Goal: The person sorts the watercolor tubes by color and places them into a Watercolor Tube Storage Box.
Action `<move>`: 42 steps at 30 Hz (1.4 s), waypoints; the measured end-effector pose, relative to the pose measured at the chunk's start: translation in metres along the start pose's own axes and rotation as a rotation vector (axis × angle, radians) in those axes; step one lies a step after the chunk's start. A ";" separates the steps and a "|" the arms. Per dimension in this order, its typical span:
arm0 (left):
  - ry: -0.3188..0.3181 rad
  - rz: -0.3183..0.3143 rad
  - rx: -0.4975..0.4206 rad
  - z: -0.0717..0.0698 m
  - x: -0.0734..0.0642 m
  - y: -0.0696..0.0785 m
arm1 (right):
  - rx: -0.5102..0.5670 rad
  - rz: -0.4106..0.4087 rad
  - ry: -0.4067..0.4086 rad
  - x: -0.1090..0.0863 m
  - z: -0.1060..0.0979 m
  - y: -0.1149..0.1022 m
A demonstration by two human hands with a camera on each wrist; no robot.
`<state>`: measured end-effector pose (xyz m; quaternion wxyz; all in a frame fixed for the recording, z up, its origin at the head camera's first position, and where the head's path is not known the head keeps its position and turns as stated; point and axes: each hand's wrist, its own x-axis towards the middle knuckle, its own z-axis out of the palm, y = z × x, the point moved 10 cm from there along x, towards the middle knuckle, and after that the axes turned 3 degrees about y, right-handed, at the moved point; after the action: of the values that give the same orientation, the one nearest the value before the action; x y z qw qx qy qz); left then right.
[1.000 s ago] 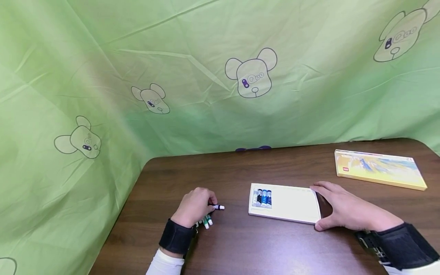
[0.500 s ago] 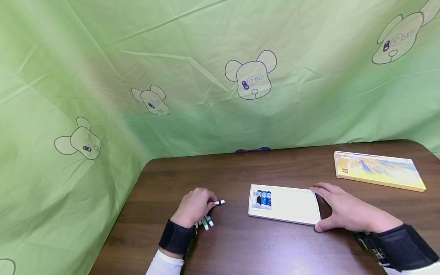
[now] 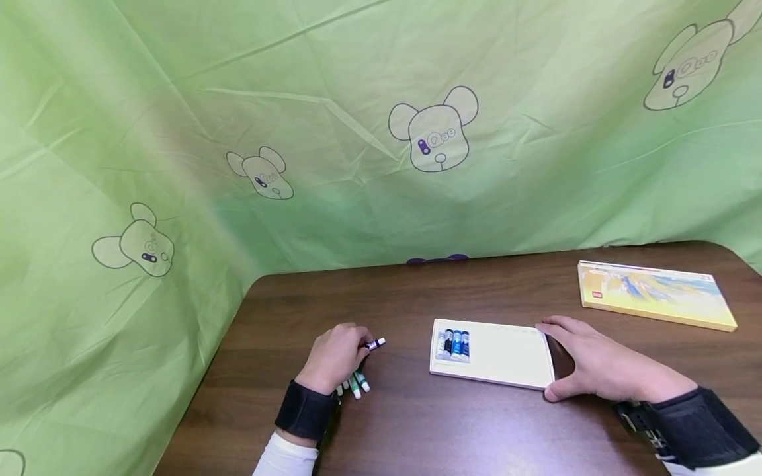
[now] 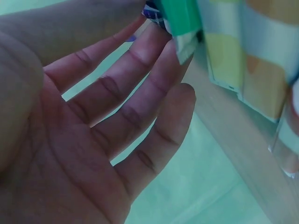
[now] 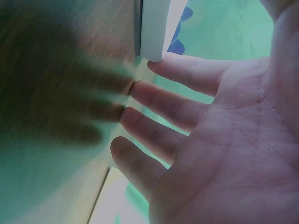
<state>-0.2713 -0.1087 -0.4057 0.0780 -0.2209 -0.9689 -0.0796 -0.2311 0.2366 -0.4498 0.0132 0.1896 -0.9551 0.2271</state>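
Observation:
My left hand [image 3: 336,357] pinches a small paint tube [image 3: 376,344] with a dark band and a white cap, the cap end pointing right. More paint tubes with green bands [image 3: 359,383] lie partly hidden beneath this hand. In the left wrist view, a green tube [image 4: 180,18], a yellow one [image 4: 225,56] and an orange one [image 4: 268,74] lie close to the fingers. A shallow white tray [image 3: 506,354] holds several blue and dark tubes [image 3: 456,344] at its left end. Its right-hand corners are touched by the thumb and index finger of my right hand [image 3: 595,360], whose fingers are extended.
At the back right lies a flat yellow box [image 3: 655,294] with a painted picture on it. Behind the dark wooden table [image 3: 417,430] hangs a green curtain [image 3: 333,119] printed with bear heads.
The pinched tube has turned, its cap end swinging away toward the back of the table. My right hand and the tray look still.

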 end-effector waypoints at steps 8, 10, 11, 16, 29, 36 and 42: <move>0.000 -0.007 0.011 0.001 0.001 0.000 | 0.002 -0.002 -0.001 0.000 0.000 0.000; 0.003 -0.007 0.014 0.001 0.001 0.000 | 0.002 -0.003 0.000 0.001 -0.001 0.000; 0.001 -0.007 0.013 0.001 0.001 0.000 | 0.002 -0.003 0.000 0.001 -0.001 0.000; -0.006 -0.013 0.011 0.002 0.001 0.000 | 0.001 0.001 -0.007 0.000 0.000 0.000; -0.016 -0.028 -0.002 0.004 0.003 -0.002 | -0.002 0.000 0.000 0.000 -0.001 0.000; -0.014 -0.031 -0.001 0.005 0.004 -0.003 | -0.003 -0.006 0.000 0.000 -0.002 0.000; -0.025 -0.040 -0.002 0.007 0.004 -0.005 | 0.000 -0.008 0.000 0.000 -0.001 -0.001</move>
<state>-0.2781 -0.1096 -0.4122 0.0642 -0.2027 -0.9739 -0.0793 -0.2310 0.2366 -0.4482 0.0139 0.1934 -0.9544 0.2271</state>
